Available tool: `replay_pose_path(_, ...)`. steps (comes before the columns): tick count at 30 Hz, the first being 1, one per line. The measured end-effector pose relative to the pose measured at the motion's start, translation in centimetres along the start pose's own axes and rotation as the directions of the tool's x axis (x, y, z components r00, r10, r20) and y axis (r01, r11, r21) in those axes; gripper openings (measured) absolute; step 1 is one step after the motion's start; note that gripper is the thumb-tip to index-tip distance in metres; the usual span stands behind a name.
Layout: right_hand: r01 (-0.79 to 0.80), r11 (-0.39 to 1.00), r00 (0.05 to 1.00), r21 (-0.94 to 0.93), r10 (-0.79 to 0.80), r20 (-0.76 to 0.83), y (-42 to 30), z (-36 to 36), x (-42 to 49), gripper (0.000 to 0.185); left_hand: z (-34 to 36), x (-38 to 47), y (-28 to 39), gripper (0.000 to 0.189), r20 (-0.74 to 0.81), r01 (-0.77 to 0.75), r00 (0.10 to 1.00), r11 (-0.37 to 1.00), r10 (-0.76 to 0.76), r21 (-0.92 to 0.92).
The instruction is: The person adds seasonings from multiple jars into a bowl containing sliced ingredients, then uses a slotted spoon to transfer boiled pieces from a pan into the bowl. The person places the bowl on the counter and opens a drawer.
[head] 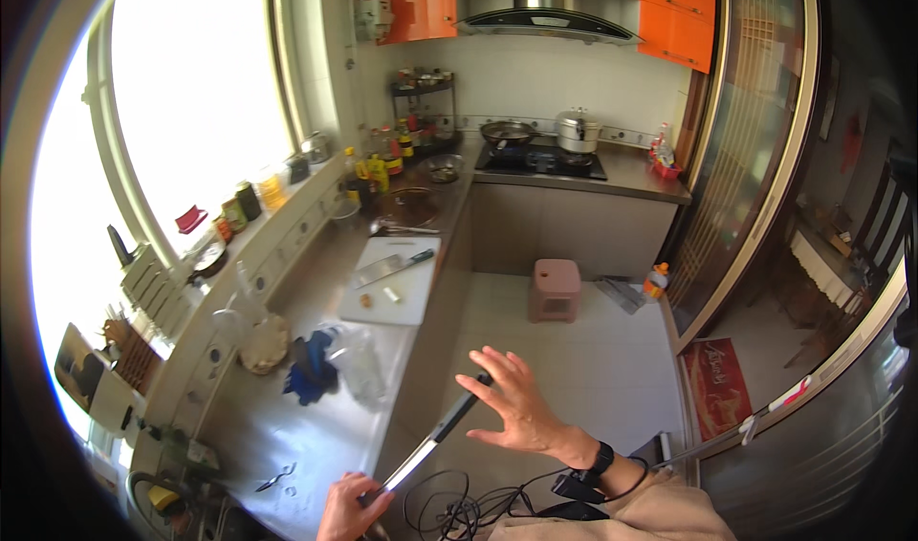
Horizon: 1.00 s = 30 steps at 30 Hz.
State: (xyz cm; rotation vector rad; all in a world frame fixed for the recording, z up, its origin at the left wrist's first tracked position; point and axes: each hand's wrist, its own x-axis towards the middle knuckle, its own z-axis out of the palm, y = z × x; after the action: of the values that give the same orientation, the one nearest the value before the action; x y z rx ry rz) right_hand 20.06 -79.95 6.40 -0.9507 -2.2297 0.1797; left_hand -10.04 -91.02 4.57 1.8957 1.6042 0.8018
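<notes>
My left hand [353, 505], near the bottom edge, grips the lower end of a slim black and silver bar-shaped object [439, 437], which slants up to the right. My right hand [513, 405] is spread beside its upper end, fingers apart; whether a fingertip touches it I cannot tell. A black band is on the right wrist. On the steel counter to the left lie a blue cloth [312, 369], a clear plastic bag [358, 369] and small scissors [276, 478]. Farther up, a cleaver [380, 270] and small food pieces rest on a white cutting board [423, 304].
Black cables [459, 505] hang before my body. A pink stool [556, 283] stands on the floor, with an orange-capped bottle [655, 283] by the sliding door. A gas stove [538, 162] holds a wok and a steel pot. Bottles and jars line the counter and windowsill.
</notes>
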Motion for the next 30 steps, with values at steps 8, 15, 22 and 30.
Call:
replay_pose_path(8, -0.355, 0.904, 0.931, -0.239, 0.365, -0.004, 14.6, -8.1, -8.1, 0.040, 11.1, 20.7, 8.7, 0.023, 0.433, -0.402, 0.824, 0.916, 0.366, -0.009)
replay_pose_path(15, -0.535, 0.833, 0.842, -0.137, 0.539, -0.011, 25.9, -8.0, -9.9, 0.028, 18.9, 35.8, 11.8, 0.027, 0.648, -0.464, 0.672, 0.886, 0.358, -0.009)
replay_pose_path(22, -0.579, 0.756, 0.810, -0.304, 0.577, -0.106, 39.0, -12.8, -2.5, 0.023, 25.5, 53.0, 13.4, 0.024, 0.529, -0.421, 0.705, 0.879, 0.473, -0.224)
replay_pose_path(30, -0.809, 0.556, 0.581, -0.191, 0.708, -0.402, 55.5, -14.7, 2.7, 0.022, 29.9, 72.2, 14.7, 0.019, 0.108, -0.274, 0.931, 0.864, 0.348, -0.423)
